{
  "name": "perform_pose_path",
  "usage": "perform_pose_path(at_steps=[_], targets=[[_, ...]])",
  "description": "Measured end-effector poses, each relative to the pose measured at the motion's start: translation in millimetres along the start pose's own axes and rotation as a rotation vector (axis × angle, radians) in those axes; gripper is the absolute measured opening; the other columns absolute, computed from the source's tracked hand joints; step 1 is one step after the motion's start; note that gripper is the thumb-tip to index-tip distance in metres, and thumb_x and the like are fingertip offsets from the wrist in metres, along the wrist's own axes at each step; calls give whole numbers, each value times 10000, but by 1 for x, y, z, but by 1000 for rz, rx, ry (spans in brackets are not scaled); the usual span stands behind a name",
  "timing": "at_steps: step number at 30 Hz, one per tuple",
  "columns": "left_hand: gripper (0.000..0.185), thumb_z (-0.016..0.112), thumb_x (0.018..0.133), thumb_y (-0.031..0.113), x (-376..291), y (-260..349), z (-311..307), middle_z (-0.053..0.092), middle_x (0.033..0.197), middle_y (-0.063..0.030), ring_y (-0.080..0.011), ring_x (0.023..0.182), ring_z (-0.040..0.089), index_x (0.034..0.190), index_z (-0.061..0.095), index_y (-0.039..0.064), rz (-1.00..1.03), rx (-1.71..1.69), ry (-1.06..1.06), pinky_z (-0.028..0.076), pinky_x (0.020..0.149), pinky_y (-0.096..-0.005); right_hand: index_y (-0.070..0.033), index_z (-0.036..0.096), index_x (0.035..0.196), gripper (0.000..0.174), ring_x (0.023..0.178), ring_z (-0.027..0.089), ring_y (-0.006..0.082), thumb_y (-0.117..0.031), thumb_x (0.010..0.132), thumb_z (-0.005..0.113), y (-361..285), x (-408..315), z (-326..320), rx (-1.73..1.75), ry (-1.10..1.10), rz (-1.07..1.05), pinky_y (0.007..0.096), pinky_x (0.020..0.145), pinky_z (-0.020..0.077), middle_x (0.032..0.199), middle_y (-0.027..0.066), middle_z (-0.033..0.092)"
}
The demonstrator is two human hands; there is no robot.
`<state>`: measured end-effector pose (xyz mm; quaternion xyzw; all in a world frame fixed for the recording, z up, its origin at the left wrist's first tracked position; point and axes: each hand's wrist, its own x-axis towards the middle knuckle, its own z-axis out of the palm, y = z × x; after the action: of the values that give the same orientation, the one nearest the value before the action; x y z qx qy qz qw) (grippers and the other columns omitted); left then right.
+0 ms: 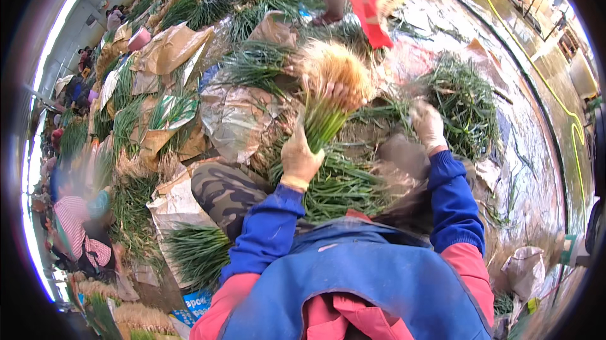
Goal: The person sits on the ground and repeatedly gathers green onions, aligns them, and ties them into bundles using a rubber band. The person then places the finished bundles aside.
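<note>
My gloved left hand (301, 155) is closed round a bunch of green onions (326, 120), whose pale roots point away from me and whose green tops run down into my fist. At the right, my gloved right hand (427, 124) is beside a heap of loose green leaves (461, 103); its fingers are blurred, and whether they hold some leaves cannot be told. More green leaves (348, 186) lie between my knees, below the bunch. Another rooted bunch (258, 63) lies just beyond my left hand.
Sacks (170, 49) and onion bundles cover the floor at the left, where a person in a checked top (78, 226) sits. Someone stands ahead, near a red-and-tan sack (371, 9). A yellow hose (535, 68) runs along the right. A green bundle (196, 252) lies by my left knee.
</note>
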<state>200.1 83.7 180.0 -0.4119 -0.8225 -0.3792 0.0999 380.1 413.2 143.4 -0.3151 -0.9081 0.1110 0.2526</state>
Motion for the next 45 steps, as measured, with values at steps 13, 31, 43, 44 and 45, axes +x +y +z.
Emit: perform_pose_path(at_steps=[13,31,43,44,45], targets=[[1058,806,674,163,-1,2,16,648,1072,-253,-425,914,645,1529,207,-7,-94,-200,-68,521,802,-460,-63,685,933,217,807,652,344,-272,883,716,-220,-34,-10,742,-217,-572,382,687,528,863,153,657],[634,744,775,-23,-3,-29,0,649,1134,-66,-178,961,631,1336,460,57,-271,-777,-159,518,885,-306,10,703,1119,355,893,647,146,-269,905,746,-226,-62,-50,917,-947,-398,304,852,519,915,110,707],[1156,923,659,200,-8,6,-41,428,1477,-146,-219,1358,401,1522,195,-47,-119,-858,-461,322,1140,-342,-24,527,1364,407,1181,585,225,-105,967,572,-217,-71,19,1017,-214,-213,333,989,456,1314,51,618],[1111,932,645,208,-7,7,-46,400,1501,-162,-246,1389,384,1513,280,-27,-65,-661,-475,307,1157,-356,-22,548,1345,378,1161,603,235,-132,983,545,-215,-70,12,861,-257,-275,325,972,473,1292,50,635],[965,864,731,309,-19,5,-35,429,1484,-167,-278,1382,403,1485,354,-11,115,-657,-251,313,1154,-407,-19,580,1299,357,1103,620,251,-154,969,565,-236,-77,5,1556,-434,58,329,916,497,1237,81,653]])
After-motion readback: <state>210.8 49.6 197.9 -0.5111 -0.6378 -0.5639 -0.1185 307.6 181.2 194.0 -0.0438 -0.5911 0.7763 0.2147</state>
